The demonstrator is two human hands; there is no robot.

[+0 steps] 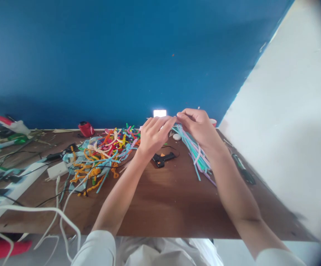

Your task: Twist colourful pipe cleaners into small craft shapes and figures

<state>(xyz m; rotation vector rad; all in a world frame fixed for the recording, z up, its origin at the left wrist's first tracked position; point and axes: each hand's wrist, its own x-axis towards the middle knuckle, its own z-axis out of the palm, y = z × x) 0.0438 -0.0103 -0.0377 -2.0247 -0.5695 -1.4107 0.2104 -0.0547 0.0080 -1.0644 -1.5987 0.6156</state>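
My left hand (156, 133) and my right hand (195, 123) are raised above the back of the table, their fingertips nearly meeting. Both are closed in a pinch; what lies between the fingers is hidden or too small to name. Under my right hand a bundle of pastel pipe cleaners (198, 157) lies on the table. A black hot glue gun (162, 159) rests between my forearms. To the left of my left hand is a tangled heap of colourful pipe cleaners (110, 147). Behind the hands stands a phone with a bright screen (159, 113).
A power strip (24, 184), a white adapter (57, 170) and loose cables cover the left of the brown table (163, 207). A red object (86, 129) stands by the blue wall. A dark green tool (243, 169) lies at right, near the white wall.
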